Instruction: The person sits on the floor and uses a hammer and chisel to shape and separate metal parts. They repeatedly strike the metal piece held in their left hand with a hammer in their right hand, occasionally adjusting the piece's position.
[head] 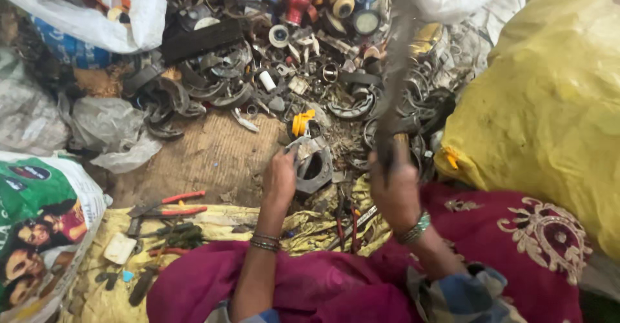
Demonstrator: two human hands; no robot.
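Observation:
My left hand [280, 178] grips a grey metal housing [314, 165] with a round hole, resting on the floor in front of my knees. My right hand [395, 190] is raised and closed around the handle of a long dark tool [391, 90], blurred with motion, that reaches up over the scrap. A yellow plastic piece [301, 123] lies just beyond the housing.
A heap of scrap metal rings, curved shoes and caps [284, 64] covers the floor ahead. A large yellow sack [549, 103] stands at the right, white bags [97, 13] at the upper left, a printed bag [39, 226] at the lower left. Red-handled pliers [171, 205] lie on yellow cloth.

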